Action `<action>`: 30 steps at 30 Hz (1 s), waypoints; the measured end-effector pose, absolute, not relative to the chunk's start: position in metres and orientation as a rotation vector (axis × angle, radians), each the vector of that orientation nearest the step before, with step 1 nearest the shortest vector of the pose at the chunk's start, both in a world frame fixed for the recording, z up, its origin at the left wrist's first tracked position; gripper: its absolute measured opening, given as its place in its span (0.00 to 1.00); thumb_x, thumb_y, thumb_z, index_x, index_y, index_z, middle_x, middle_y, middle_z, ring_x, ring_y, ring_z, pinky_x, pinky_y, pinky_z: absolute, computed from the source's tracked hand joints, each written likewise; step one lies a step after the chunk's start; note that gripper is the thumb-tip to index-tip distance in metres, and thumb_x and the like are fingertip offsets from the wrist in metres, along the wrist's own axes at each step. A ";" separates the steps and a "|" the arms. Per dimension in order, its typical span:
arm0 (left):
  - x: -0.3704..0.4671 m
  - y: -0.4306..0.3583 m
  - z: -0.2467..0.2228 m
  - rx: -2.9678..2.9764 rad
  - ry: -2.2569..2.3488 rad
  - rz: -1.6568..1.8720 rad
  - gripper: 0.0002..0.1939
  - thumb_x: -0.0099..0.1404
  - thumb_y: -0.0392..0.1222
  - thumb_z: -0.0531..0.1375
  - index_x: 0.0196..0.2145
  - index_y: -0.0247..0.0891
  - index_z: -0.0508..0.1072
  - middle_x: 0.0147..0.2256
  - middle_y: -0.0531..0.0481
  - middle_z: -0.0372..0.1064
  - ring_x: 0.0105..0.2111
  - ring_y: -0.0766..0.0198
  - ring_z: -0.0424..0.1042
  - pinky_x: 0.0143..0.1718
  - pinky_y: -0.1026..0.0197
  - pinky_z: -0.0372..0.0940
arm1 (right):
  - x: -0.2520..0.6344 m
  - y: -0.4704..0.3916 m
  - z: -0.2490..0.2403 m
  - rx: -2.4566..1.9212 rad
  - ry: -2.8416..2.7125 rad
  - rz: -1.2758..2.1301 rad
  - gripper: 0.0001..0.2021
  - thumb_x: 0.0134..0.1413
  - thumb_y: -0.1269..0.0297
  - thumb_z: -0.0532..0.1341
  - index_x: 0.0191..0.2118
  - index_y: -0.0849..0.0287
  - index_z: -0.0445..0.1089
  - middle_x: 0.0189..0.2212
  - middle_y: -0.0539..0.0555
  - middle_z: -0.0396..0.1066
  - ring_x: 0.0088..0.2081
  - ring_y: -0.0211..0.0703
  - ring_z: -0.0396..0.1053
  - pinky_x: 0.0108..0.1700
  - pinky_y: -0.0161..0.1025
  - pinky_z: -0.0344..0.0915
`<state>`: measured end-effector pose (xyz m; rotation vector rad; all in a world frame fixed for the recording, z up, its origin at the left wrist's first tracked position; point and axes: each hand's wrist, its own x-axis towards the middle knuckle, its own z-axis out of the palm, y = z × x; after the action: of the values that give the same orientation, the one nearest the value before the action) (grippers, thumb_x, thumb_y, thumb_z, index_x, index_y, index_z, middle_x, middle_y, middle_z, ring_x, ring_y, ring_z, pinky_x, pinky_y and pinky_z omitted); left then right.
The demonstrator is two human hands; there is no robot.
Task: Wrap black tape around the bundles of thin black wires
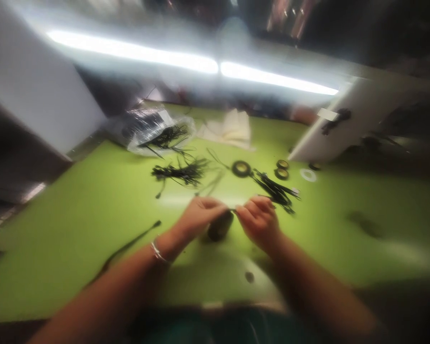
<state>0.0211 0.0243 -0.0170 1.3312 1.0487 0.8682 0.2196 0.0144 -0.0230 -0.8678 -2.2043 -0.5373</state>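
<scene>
Both hands meet near the middle of the green table. My left hand, with a silver bracelet at the wrist, pinches one end of a short, thin dark piece. My right hand has its fingers closed on the other end, a small gap away. Right below my left fingertips is a dark rounded object, blurred. A black cable with a small plug end runs along the left, partly behind my left forearm. What the thin piece is cannot be made out.
Black cable bundles lie beyond the hands, with a tape roll between them. Smaller rolls and a white ring are at right. Behind are a plastic bag, pale cloth and a white panel.
</scene>
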 end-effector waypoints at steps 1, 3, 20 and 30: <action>0.021 0.024 -0.017 1.412 1.088 0.882 0.13 0.59 0.47 0.62 0.29 0.34 0.79 0.26 0.47 0.74 0.27 0.64 0.70 0.29 0.63 0.64 | 0.219 0.015 -0.023 -0.903 -2.219 -0.455 0.04 0.55 0.73 0.61 0.34 0.57 0.68 0.25 0.52 0.68 0.37 0.45 0.63 0.44 0.43 0.59; 0.021 0.024 -0.019 1.633 1.160 0.959 0.11 0.61 0.44 0.60 0.28 0.34 0.78 0.27 0.47 0.74 0.28 0.64 0.69 0.31 0.62 0.64 | 0.218 0.016 -0.021 -0.980 -2.224 -0.200 0.04 0.56 0.69 0.60 0.31 0.57 0.66 0.25 0.52 0.67 0.34 0.44 0.62 0.41 0.41 0.59; 0.018 0.026 -0.013 1.312 0.779 0.641 0.27 0.59 0.50 0.63 0.53 0.35 0.71 0.29 0.47 0.73 0.30 0.62 0.72 0.34 0.60 0.66 | 0.219 0.015 -0.002 -1.124 -1.948 1.069 0.10 0.58 0.64 0.58 0.27 0.59 0.69 0.23 0.48 0.69 0.27 0.35 0.63 0.32 0.33 0.59; 0.031 0.018 -0.023 1.015 0.766 0.923 0.17 0.54 0.41 0.66 0.42 0.33 0.77 0.28 0.45 0.75 0.27 0.62 0.73 0.31 0.59 0.67 | 0.219 0.016 -0.007 -0.986 -2.019 0.674 0.06 0.58 0.68 0.59 0.30 0.58 0.68 0.25 0.48 0.68 0.28 0.35 0.64 0.32 0.34 0.61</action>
<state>0.0312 0.0179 -0.0230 1.0147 0.7656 0.9226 0.2190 0.0156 -0.0066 -0.9857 -2.0191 0.6739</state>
